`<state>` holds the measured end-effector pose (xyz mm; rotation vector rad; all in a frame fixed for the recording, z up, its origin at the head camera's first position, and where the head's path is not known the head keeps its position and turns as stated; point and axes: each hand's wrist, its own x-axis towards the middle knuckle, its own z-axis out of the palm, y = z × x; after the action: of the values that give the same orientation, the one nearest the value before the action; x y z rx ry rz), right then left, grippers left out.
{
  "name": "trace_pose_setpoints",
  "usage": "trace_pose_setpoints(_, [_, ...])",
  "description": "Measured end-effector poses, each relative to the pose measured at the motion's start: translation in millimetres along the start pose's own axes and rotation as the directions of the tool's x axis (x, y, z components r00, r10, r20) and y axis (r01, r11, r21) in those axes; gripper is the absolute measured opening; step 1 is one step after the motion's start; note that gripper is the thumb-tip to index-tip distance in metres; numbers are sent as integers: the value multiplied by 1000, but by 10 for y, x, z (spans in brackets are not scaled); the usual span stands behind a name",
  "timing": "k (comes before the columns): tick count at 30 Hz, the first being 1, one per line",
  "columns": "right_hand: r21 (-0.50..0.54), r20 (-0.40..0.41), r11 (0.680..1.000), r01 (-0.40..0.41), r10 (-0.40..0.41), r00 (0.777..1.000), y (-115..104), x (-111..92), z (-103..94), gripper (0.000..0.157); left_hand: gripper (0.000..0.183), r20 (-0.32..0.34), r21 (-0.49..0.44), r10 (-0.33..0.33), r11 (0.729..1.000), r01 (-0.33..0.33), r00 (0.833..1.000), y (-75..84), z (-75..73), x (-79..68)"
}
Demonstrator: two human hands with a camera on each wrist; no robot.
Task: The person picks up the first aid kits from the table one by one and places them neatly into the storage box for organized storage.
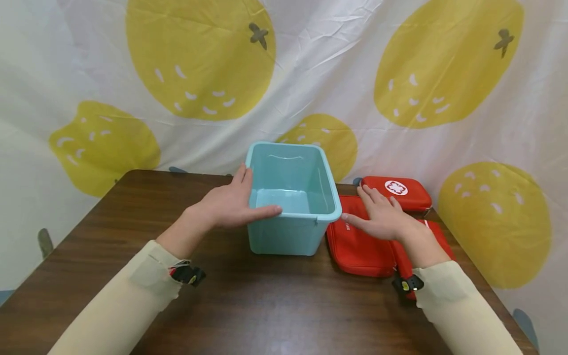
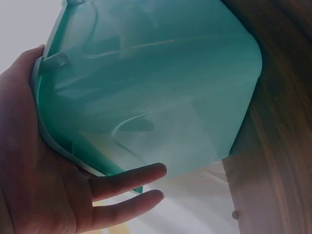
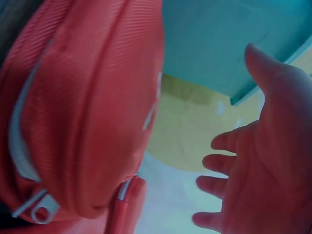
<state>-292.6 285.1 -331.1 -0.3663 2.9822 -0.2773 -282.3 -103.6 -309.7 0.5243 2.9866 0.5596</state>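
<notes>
A light teal plastic bin (image 1: 284, 234) stands upright on the table, with its inside bare in the head view. My left hand (image 1: 230, 199) lies against the bin's near left corner, thumb along the front rim and fingers extended along the left side. In the left wrist view, two straight fingers (image 2: 129, 181) reach past the rim. My right hand (image 1: 383, 217) hovers over a red zippered case (image 1: 361, 251), fingers spread and holding nothing. Its thumb points at the bin's right rim. The right wrist view shows the red case (image 3: 97, 107) close beside that hand.
A smaller red case with a white round emblem (image 1: 395, 187) sits at the back right. Another red item (image 1: 437, 239) lies partly hidden under my right forearm. Behind the dark wooden table (image 1: 266, 305) hangs a white cloth with yellow fruit prints (image 1: 199, 59).
</notes>
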Motion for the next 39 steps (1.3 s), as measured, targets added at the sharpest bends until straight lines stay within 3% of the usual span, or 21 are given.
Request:
trace_pose_setpoints(17, [27,213,998,-54,47,976,160,141,266,98,135,-11,-17,1,1000,-2,1000,-4,40,12])
trace_pose_setpoints(32, [49,240,997,-60,47,970,50,141,292,101,135,-2,-16,-4,1000,4,1000,-32,3,24])
trace_pose_setpoints(39, [31,261,993,-110,98,960,16,92,279,105,134,-7,-17,-2,1000,2,1000,-13,6,40])
